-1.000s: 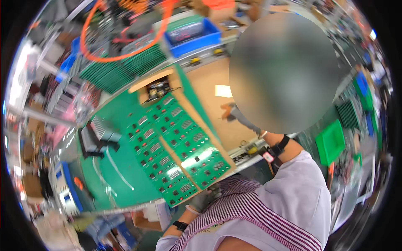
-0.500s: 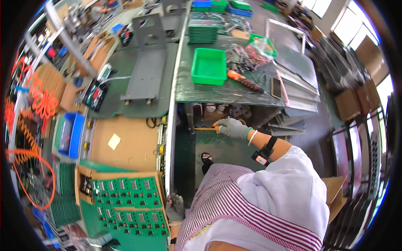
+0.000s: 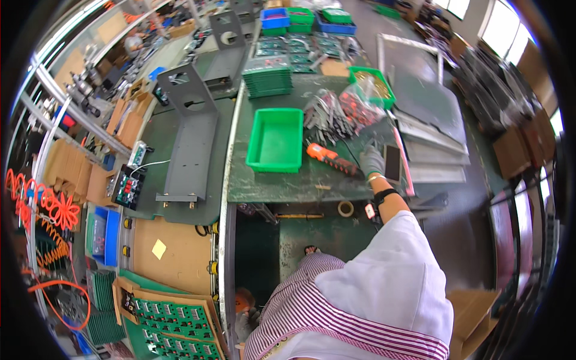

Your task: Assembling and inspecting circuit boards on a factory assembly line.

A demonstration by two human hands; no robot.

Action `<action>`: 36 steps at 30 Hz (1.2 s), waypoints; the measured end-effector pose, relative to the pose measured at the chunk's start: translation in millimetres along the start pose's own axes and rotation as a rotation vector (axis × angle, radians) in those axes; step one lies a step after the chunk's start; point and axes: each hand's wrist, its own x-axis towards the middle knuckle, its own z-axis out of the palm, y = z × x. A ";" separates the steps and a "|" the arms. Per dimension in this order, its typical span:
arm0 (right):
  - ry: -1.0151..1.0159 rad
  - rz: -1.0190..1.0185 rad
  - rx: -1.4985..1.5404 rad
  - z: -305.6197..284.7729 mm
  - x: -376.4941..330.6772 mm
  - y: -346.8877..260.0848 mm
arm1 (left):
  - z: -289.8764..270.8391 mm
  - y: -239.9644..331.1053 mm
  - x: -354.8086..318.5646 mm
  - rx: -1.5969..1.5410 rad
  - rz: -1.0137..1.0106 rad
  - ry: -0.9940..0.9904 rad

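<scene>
On the bench (image 3: 270, 191), the orange tool (image 3: 330, 158) slants (dark end rightward).

- A pale, near-white top (image 3: 390, 282) is covering the shoulder, its loose sleeve (image 3: 393, 237) leaving the right forearm bare.
- An apron (image 3: 318, 294) is showing narrow maroon and white stripes, a finely checked trim (image 3: 342, 327) running along its edge.
- A small yellowish print (image 3: 280, 344) is sitting low on the apron, partly cut off from view.
- Grey gloves are covering the right hand (image 3: 372, 161) and the left hand (image 3: 243, 326).
- A thin white band (image 3: 376, 176) is circling the right wrist.
- A wider black strap (image 3: 385, 195) is wrapping the forearm, a small red-and-white device (image 3: 369, 211) showing beside it.
- A dark shoe (image 3: 311, 249) is peeking past the apron, its details too small to tell.
</scene>
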 end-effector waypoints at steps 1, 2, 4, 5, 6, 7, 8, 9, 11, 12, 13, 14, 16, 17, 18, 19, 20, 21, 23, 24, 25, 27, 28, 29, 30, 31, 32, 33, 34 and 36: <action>0.008 -0.005 -0.016 -2.2 12.6 -2.8 | 13.5 -5.7 4.7 0.061 0.009 0.172; 0.020 -0.006 -0.030 -3.0 22.5 -4.1 | 36.0 -2.4 7.0 0.039 0.032 0.181; -0.066 -0.017 -0.147 10.7 51.2 -6.8 | 76.7 5.6 12.2 0.389 0.058 0.240; -0.106 0.004 -0.186 18.7 62.7 -6.6 | 79.0 5.2 17.5 0.418 0.059 0.209; -0.146 0.027 -0.230 21.8 67.6 -10.4 | 87.7 4.3 18.9 0.396 0.071 0.224; -0.152 0.032 -0.231 21.3 70.5 -12.9 | 97.4 3.9 19.3 0.436 0.102 0.203; -0.158 0.035 -0.236 17.5 67.7 -19.0 | 102.6 2.9 17.8 0.473 0.131 0.185; -0.147 0.033 -0.233 20.6 71.5 -16.6 | 104.3 1.5 17.3 0.501 0.180 0.169; -0.189 0.048 -0.176 21.2 81.4 -15.1 | 98.3 -0.6 20.5 0.524 0.203 0.190; -0.248 0.061 -0.128 16.9 82.6 -17.4 | 88.3 -5.5 20.1 0.564 0.216 0.202; -0.224 -0.025 -0.123 8.5 79.9 -20.3 | 61.5 -17.4 26.1 0.694 0.298 0.235; -0.216 -0.068 -0.072 16.5 98.3 -2.0 | 71.5 -17.0 24.2 0.693 0.368 0.275; -0.157 -0.103 0.848 57.2 131.4 57.5 | 97.3 14.2 7.8 1.118 0.496 0.213; -0.311 -0.064 0.925 28.4 98.0 26.8 | 110.1 26.9 -10.0 1.305 0.509 0.268; -0.474 -0.163 0.925 18.5 99.7 32.7 | 93.2 22.6 -12.8 1.332 0.614 0.323; -0.733 0.045 1.065 7.0 97.0 34.3 | 81.5 25.6 -15.6 1.442 0.705 0.357; -0.544 0.204 1.236 1.8 56.4 -2.9 | 72.6 32.9 -21.2 1.456 0.651 0.370; -0.954 0.078 1.250 1.8 63.2 5.7 | 62.3 36.4 -26.0 1.480 0.702 0.400; -1.059 0.109 1.382 3.3 -0.3 -32.7 | 47.0 49.8 -41.2 1.539 0.846 0.468; -1.211 0.029 1.396 4.2 -34.6 -48.0 | 39.7 58.3 -47.6 1.615 0.840 0.503; -1.421 0.022 1.331 12.6 -53.2 -54.2 | 36.5 71.4 -55.3 1.636 0.857 0.508; -1.719 0.103 1.196 25.7 -118.9 -83.7 | 7.7 89.9 -63.9 1.774 0.913 0.545; -1.802 0.188 1.137 27.6 -173.6 -105.2 | -11.2 95.7 -66.5 1.783 0.911 0.558; -1.818 0.135 1.033 40.0 -210.1 -113.6 | -23.2 102.9 -72.3 1.829 0.900 0.602; -1.817 0.087 0.924 47.2 -243.9 -115.0 | -36.0 109.0 -77.3 1.837 0.904 0.587; -1.814 -0.104 0.682 57.6 -276.4 -119.1 | -45.5 114.4 -79.7 1.893 0.882 0.579; -1.786 -0.289 0.428 64.9 -310.1 -126.5 | -53.2 120.3 -80.0 1.879 0.882 0.551; -1.565 -0.606 0.140 70.2 -348.6 -135.0 | -57.9 125.7 -80.4 1.910 0.839 0.526; -1.298 -0.885 -0.149 73.0 -384.8 -143.0 | -63.2 130.1 -76.6 1.938 0.804 0.491; -1.121 -1.210 -0.224 68.5 -442.4 -161.5 | -77.6 134.2 -70.9 1.939 0.782 0.450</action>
